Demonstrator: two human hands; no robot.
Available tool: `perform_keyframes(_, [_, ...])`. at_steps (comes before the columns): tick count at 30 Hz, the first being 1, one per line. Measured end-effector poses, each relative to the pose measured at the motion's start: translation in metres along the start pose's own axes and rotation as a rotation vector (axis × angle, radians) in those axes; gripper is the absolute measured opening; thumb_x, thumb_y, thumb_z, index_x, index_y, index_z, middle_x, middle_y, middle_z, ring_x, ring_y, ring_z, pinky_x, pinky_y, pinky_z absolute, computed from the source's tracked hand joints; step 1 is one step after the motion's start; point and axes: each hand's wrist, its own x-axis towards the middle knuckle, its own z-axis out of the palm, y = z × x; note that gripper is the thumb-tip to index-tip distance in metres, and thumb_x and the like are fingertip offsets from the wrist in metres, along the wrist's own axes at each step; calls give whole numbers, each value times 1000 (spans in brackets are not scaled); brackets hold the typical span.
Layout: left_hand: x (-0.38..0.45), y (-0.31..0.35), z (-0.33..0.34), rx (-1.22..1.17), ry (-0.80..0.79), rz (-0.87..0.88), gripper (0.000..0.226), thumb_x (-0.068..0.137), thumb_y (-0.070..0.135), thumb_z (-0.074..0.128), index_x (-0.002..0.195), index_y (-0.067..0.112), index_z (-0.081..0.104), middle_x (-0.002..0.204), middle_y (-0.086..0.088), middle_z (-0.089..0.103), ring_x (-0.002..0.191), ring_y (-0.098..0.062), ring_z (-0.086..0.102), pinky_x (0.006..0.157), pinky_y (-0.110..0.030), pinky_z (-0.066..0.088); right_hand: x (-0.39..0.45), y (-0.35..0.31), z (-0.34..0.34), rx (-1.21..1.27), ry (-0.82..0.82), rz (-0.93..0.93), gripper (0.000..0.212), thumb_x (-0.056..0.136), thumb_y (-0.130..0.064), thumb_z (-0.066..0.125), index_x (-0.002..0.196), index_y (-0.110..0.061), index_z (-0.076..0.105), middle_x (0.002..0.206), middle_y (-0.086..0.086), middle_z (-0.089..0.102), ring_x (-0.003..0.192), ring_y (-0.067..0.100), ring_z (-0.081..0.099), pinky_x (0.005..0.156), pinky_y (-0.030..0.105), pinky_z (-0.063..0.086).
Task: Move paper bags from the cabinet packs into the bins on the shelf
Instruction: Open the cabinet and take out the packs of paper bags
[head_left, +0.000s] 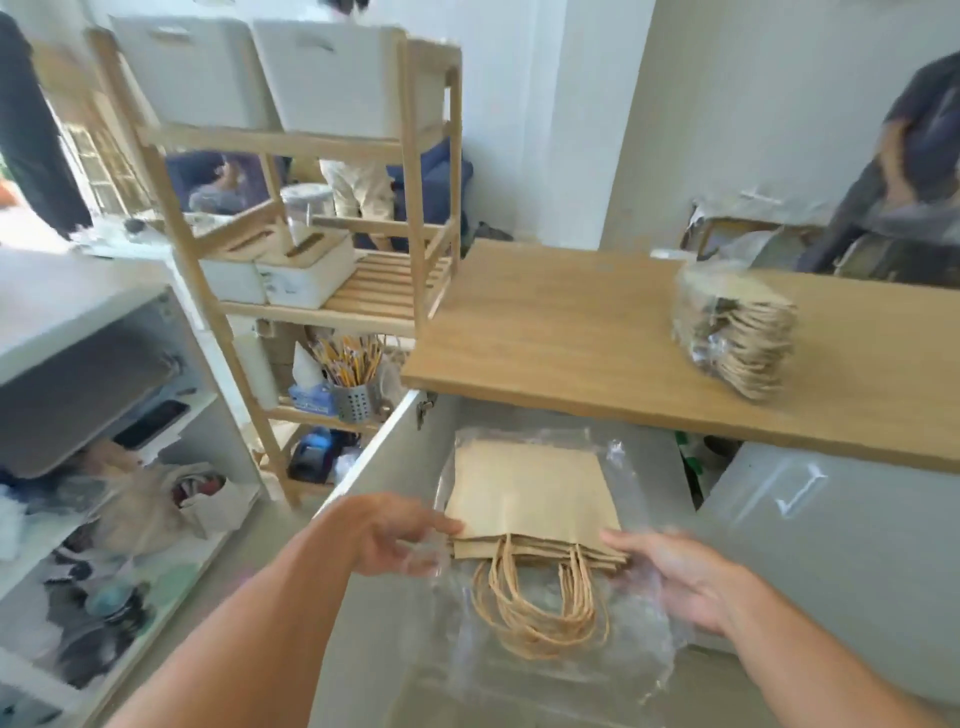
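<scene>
Your left hand (400, 535) and right hand (670, 571) sit apart, each pinching an edge of the stack of paper bags (535, 499), half out of its clear pack (561, 649) before the open cabinet. Another wrapped pack (735, 332) waits on the desk (545, 332); the white bins (332, 78) atop the shelf (415, 171) still await these bags, so most work looks ahead.

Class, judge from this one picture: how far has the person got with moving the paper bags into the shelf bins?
Done: nothing shows as delivered; the insides of the white bins are hidden. In hand: the left hand and right hand hold a plastic-wrapped pack of bags. Left: another pack waits on the wooden top.
</scene>
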Motion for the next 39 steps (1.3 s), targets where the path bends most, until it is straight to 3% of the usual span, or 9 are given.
perform_keyframes(6, [-88, 44, -15, -46, -104, 90, 72, 69, 6, 95, 131, -6, 63, 135, -18, 58, 78, -29, 78, 67, -36, 63, -78, -71, 11, -57, 1, -108, 41, 85, -4, 81, 121, 11, 70, 113, 29, 76, 82, 37, 75, 75, 48, 62])
perform_keyframes(10, [-112, 105, -23, -36, -53, 225, 61, 71, 11, 92, 124, -2, 66, 115, -13, 62, 75, -24, 73, 90, -40, 62, -93, -131, 15, -32, 40, -181, 42, 81, -7, 84, 119, 8, 71, 111, 29, 76, 73, 35, 73, 70, 47, 64])
perform_keyframes(13, [-110, 145, -24, -47, -1, 290, 43, 83, 10, 84, 122, 0, 69, 117, -13, 62, 87, -23, 64, 107, -47, 54, -92, -168, 22, -72, 74, -212, 48, 83, -15, 84, 125, 2, 67, 117, 20, 72, 99, 42, 73, 72, 45, 59])
perform_keyframes(17, [-85, 187, -22, -20, 93, 307, 35, 92, 13, 78, 125, 6, 68, 130, -10, 64, 75, -19, 67, 85, -38, 65, -70, -208, 21, -6, 67, -234, 41, 90, -9, 79, 127, 4, 65, 112, 4, 68, 96, 12, 61, 67, 31, 50])
perform_keyframes(19, [-61, 204, -23, -19, 111, 279, 36, 91, 14, 79, 125, 7, 69, 128, -9, 64, 83, -21, 64, 78, -33, 64, -46, -224, 15, -26, 84, -233, 41, 89, -10, 80, 126, 3, 66, 118, 2, 65, 108, 14, 57, 89, 40, 52])
perform_keyframes(26, [43, 247, -15, 29, 211, 142, 36, 90, 20, 79, 123, 11, 68, 125, -11, 67, 80, -18, 60, 74, -31, 52, 83, -244, -16, -96, 153, -129, 5, 82, -4, 72, 87, -2, 74, 72, 9, 66, 73, 28, 59, 77, 40, 47])
perform_keyframes(29, [84, 264, -8, 41, 242, 99, 27, 93, 19, 76, 118, 10, 69, 122, -10, 66, 78, -15, 58, 72, -27, 53, 140, -247, -29, -90, 154, -67, 22, 80, -5, 72, 98, 4, 78, 86, 17, 73, 73, 30, 65, 80, 44, 50])
perform_keyframes(37, [140, 310, -13, 123, 418, 185, 30, 100, 22, 66, 126, 6, 62, 106, -12, 67, 66, -20, 59, 55, -29, 50, 221, -274, -36, -53, 190, -135, 18, 84, -19, 86, 97, -14, 73, 92, 12, 78, 79, 25, 68, 76, 39, 46])
perform_keyframes(39, [145, 322, -18, 83, 521, 276, 38, 96, 21, 70, 132, 13, 60, 118, -10, 69, 87, -27, 70, 73, -35, 60, 229, -283, -29, -63, 222, -216, 30, 87, -28, 85, 111, -16, 72, 99, 5, 77, 83, 20, 71, 77, 37, 50])
